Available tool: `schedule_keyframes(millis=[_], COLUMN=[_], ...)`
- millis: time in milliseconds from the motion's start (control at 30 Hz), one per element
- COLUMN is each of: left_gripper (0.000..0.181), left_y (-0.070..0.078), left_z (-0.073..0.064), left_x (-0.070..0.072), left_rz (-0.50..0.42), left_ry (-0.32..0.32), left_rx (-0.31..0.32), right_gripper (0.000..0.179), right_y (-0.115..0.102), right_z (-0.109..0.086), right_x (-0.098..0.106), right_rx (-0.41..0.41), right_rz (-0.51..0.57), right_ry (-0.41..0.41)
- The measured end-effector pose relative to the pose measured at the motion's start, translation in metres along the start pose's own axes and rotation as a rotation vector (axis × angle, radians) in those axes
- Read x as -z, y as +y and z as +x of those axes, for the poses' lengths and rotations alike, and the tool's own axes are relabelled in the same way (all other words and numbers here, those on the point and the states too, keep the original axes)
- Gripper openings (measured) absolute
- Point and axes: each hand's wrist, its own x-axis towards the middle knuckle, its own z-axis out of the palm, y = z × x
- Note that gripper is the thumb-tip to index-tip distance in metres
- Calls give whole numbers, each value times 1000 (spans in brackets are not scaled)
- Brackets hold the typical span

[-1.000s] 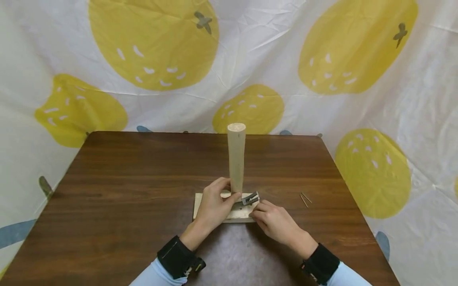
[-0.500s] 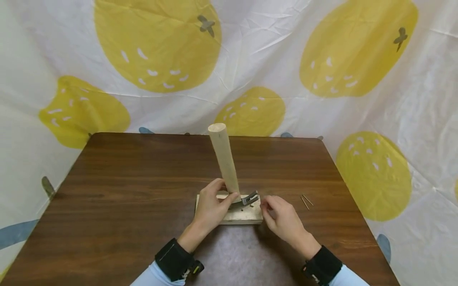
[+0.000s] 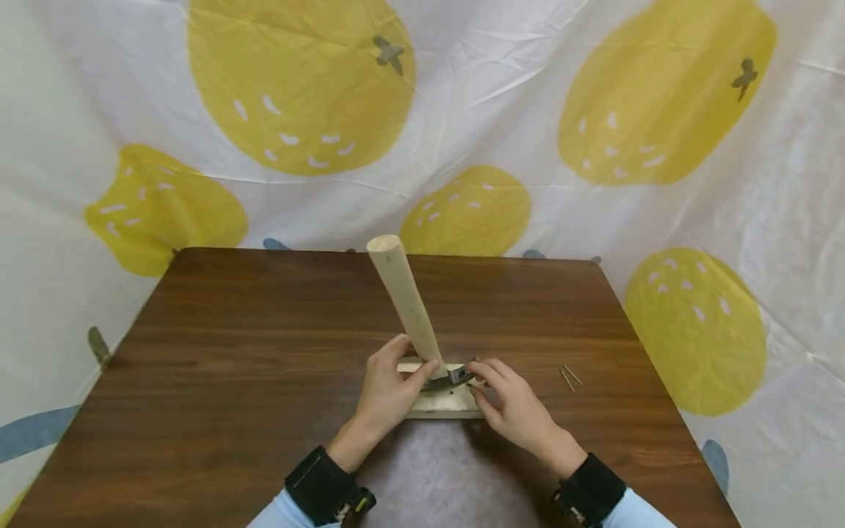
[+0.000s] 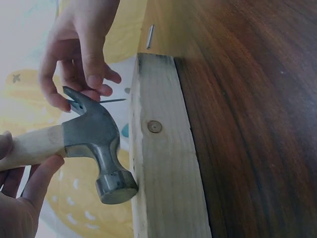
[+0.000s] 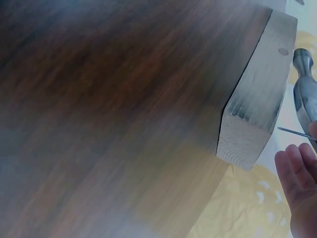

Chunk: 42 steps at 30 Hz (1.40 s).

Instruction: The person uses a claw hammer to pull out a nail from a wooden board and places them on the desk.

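The left hand (image 3: 388,389) grips a claw hammer (image 3: 405,308) low on its wooden handle, close to the grey metal head (image 4: 94,130). The handle leans to the left, and the head lies over a pale wooden board (image 3: 436,409). Beside the claw, the right hand (image 3: 515,403) has its thumb and fingertips around a thin nail (image 4: 115,100). The nail's shank sticks out toward the board in both wrist views, while its other end is hidden by fingers and claw. A small dark spot shows on the board's top near the hammer head.
Two loose nails (image 3: 571,378) lie on the brown table (image 3: 231,367) to the right of the board. A white cloth (image 3: 488,59) with yellow fruit prints hangs behind the table. Both wrists wear black bands (image 3: 323,484).
The hammer handle has tilted from upright to the left, the left hand still holding it. The right hand drew back a little to the right, then came in to the nail beside the claw.
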Motion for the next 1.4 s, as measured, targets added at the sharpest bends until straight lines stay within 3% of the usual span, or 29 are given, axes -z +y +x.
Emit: schedule_keyframes(millis=[167,667,1067,1400], left_gripper=[27,25,28,25], left_y=[-2,-7,-4,-5], left_z=[-2,-3,-3,-2], left_x=[1,4,5,5], left_rz=[-40,25,-16,2], left_ry=[8,-14,-28,-21], left_rx=[2,-18,-15,-7], right_gripper=[40,33,33,31], right_y=[-1,0,3,5], right_z=[2,7,8,7], right_x=[-2,-6,-9,-6], right_rx=[2,15,17,-36], right_rz=[18,39,92,126], right_ry=[-21,24,112,125])
